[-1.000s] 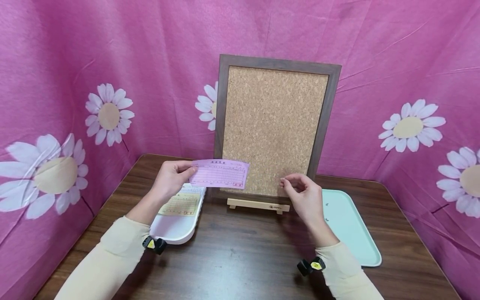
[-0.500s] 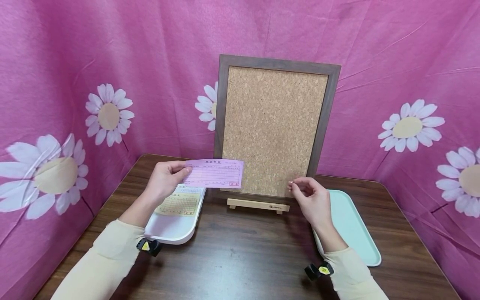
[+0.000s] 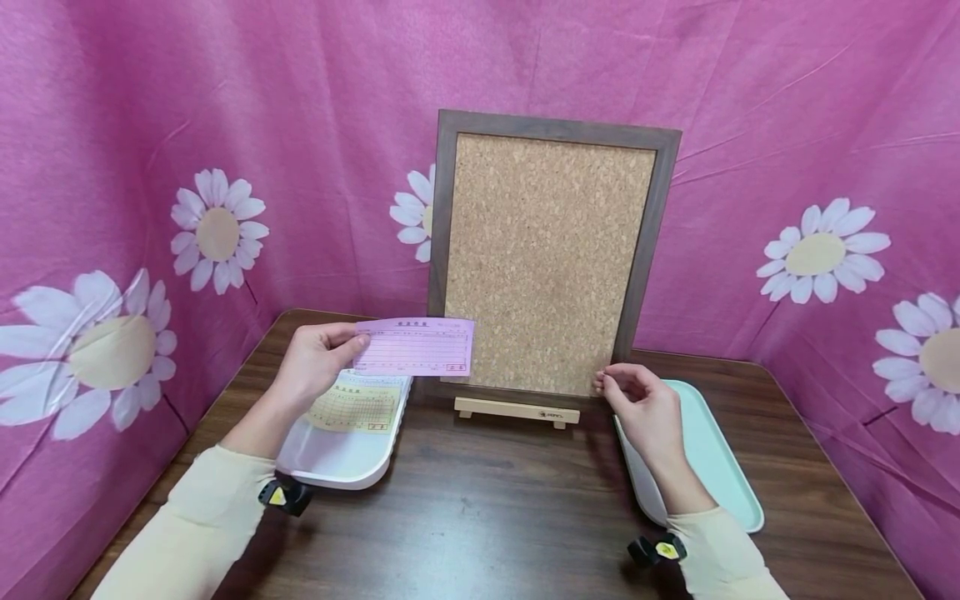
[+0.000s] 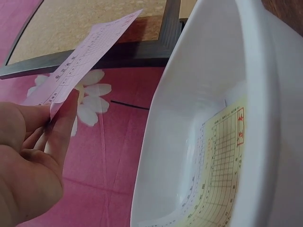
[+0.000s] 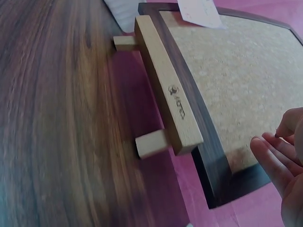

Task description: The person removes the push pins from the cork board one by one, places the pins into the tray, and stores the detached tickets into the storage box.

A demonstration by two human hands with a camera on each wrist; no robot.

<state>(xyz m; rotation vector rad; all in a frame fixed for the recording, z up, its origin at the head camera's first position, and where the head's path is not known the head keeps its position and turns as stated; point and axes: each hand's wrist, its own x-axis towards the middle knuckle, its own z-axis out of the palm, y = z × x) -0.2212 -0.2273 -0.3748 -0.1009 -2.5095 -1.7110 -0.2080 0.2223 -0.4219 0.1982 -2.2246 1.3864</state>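
Note:
My left hand (image 3: 311,358) pinches a pink receipt slip (image 3: 416,348) by its left end, above the white tray and in front of the lower left of the corkboard. In the left wrist view the slip (image 4: 78,66) tilts upward from the fingertips. My right hand (image 3: 648,408) is near the board's lower right corner, thumb and fingertips brought together. A tiny dark spot (image 5: 277,136) shows between them in the right wrist view; I cannot tell its kind. The framed corkboard (image 3: 547,258) stands upright on a small wooden easel base (image 3: 517,410), its cork bare.
A white tray (image 3: 371,477) on the left holds a yellow slip (image 3: 356,407) and a paler one. At right a mint green tray (image 3: 723,467) lies partly behind the right forearm. A pink flowered curtain (image 3: 337,167) surrounds the wooden table (image 3: 465,517).
Both hands have drawn apart: the left one moved left with the pink slip, the right one moved right and slightly down, from before the cork to the board's lower right corner.

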